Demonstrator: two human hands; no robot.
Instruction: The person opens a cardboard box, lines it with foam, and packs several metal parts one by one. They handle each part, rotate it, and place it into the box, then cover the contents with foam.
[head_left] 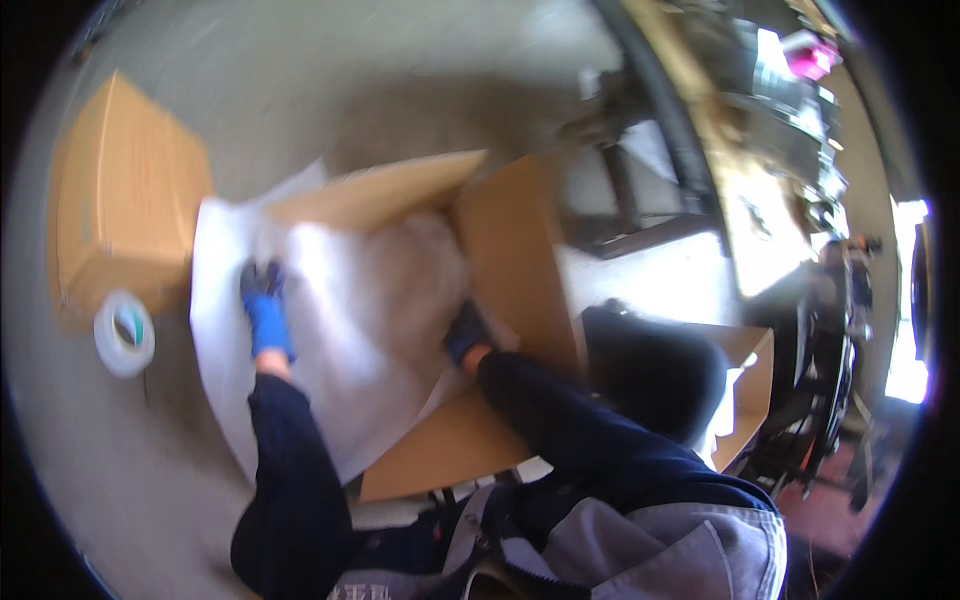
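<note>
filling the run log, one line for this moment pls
left hand on white sheet | right hand inside open carton | tape roll left

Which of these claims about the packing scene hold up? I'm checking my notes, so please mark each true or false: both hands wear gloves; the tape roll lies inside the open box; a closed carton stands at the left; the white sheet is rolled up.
1. Both hands wear gloves. True: the left hand and the right hand are in blue gloves.
2. The tape roll lies inside the open box. False: it lies on the floor to the box's left.
3. A closed carton stands at the left. True.
4. The white sheet is rolled up. False: it is spread over the box, under the left hand.
</note>
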